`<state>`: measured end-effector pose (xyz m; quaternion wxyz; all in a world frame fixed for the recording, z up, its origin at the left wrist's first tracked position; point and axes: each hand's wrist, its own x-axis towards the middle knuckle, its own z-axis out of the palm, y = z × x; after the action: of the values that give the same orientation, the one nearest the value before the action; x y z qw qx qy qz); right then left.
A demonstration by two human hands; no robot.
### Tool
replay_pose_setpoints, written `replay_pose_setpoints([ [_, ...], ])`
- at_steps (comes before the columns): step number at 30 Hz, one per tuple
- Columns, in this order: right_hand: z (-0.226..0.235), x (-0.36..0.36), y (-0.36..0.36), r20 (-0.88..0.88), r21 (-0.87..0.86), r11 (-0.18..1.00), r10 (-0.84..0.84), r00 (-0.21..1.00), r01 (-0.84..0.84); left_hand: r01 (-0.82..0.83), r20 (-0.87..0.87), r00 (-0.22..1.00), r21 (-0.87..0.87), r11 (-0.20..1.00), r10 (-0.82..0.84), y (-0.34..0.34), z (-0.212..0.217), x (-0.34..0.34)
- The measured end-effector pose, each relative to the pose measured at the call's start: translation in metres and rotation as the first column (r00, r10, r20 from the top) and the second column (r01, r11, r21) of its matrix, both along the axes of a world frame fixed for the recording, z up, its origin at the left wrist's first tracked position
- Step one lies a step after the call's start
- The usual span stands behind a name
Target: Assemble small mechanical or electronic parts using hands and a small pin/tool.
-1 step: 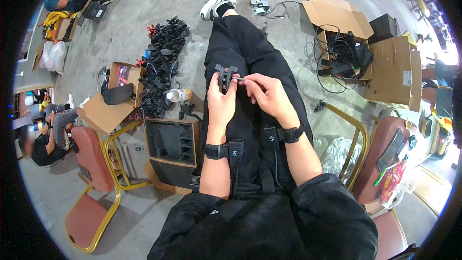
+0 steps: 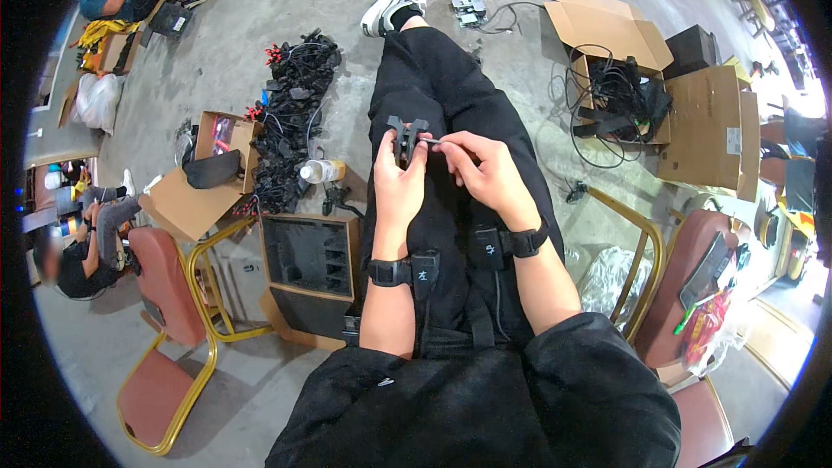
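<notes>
Above my thighs, my left hand is closed round a small dark grey part with pronged, bracket-like ends. Its thumb and fingers grip it from both sides. My right hand pinches a thin grey rod-like tool, pointed left so that its tip meets the right side of the part. Most of the tool is hidden by my fingers, so its exact kind does not show. Black bands with small modules circle both wrists.
Left of my legs lie a heap of black cabled devices, a clear bottle, an opened carton and a foam-lined case. At right stand a carton of cables and a chair. Other people sit at far left.
</notes>
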<state>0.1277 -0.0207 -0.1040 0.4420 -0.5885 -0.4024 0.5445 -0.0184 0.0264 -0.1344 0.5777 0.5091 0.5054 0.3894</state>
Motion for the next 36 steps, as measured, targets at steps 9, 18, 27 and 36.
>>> replay_pose_setpoints([
  [9,-0.004,-0.002,0.001,0.428,0.521,0.85,-0.183,0.885,-0.076,0.016,-0.017,1.0,0.034,0.999,-0.016,-0.002,0.002,-0.001],
  [18,-0.004,-0.002,0.004,0.567,0.59,0.789,-0.252,0.785,-0.173,0.003,-0.046,0.999,0.041,0.999,-0.001,-0.001,0.003,0.001],
  [27,-0.011,-0.001,0.004,0.482,0.546,0.826,-0.168,0.86,-0.144,0.027,0.025,0.999,-0.028,0.999,-0.026,-0.001,0.008,0.001],
  [36,-0.002,-0.003,0.001,0.348,0.465,0.881,-0.085,0.934,-0.093,-0.005,0.039,0.999,0.025,1.0,0.004,-0.001,0.0,0.001],
])
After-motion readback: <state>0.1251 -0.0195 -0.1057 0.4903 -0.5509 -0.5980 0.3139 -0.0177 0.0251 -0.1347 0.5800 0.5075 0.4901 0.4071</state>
